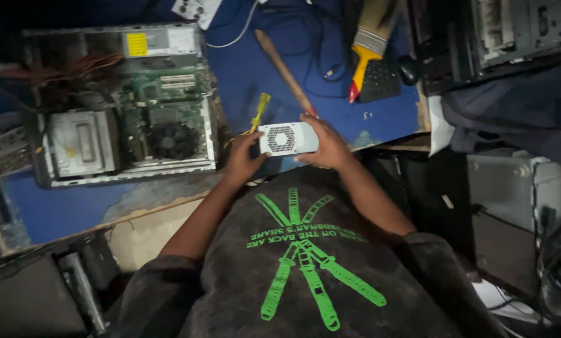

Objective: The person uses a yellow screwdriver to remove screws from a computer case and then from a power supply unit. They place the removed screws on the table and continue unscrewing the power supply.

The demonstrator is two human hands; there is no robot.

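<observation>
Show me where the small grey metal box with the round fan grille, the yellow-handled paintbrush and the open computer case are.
Small grey metal box with round fan grille (288,138), head view: on the grille face.
Yellow-handled paintbrush (364,57), head view: on the handle.
Open computer case (168,119), head view: on the green circuit board inside.

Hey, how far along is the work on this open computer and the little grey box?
Done: the desktop case lies open on the blue table, its boards and fan exposed. In hand: both the left hand and right hand hold the small grey power supply box by its ends, clear of the case. Left: the box is not in the case; a yellow screwdriver and a paintbrush lie unused.
</observation>
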